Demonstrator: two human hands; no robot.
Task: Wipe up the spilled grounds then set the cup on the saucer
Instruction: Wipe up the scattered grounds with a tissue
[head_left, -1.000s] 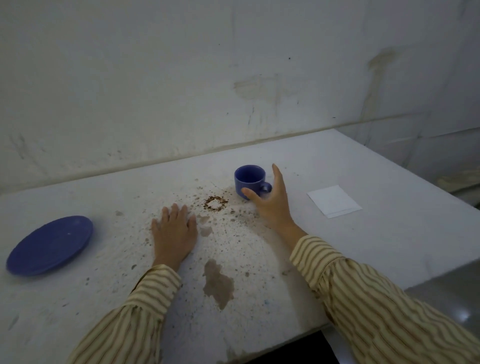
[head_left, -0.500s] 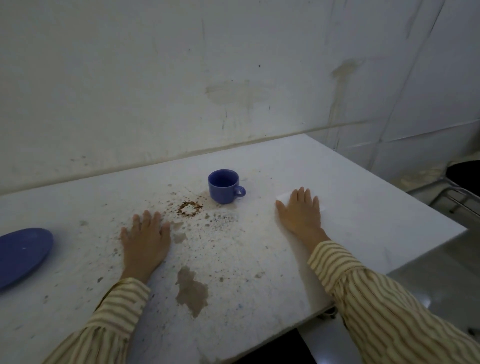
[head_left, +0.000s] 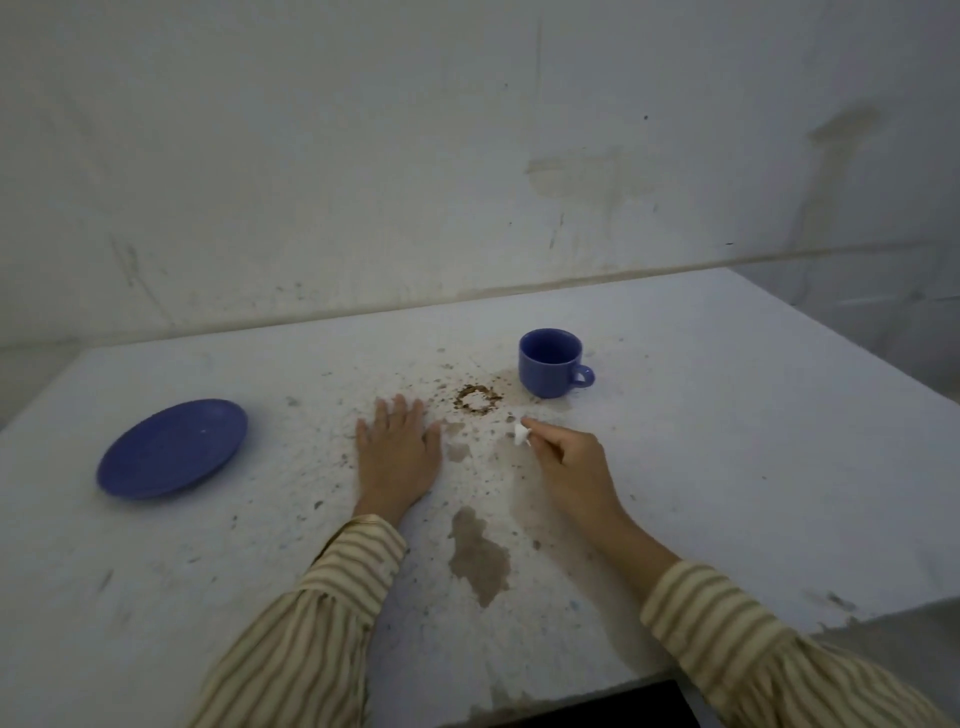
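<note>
A blue cup stands upright on the white table, handle to the right. A ring of brown grounds lies just left of it, with loose specks scattered around. A blue saucer rests at the left. My left hand lies flat, palm down, left of the grounds. My right hand is shut on a small white napkin, which shows only at the fingertips, just right of and nearer than the ring.
A brown stain marks the table between my forearms. A stained white wall rises right behind the table. The table's front edge and right corner drop off to a dark floor.
My right hand left the spot at the right where the napkin lay and came back toward the grounds, now holding the napkin. The view swung left, so the whole saucer shows again.
</note>
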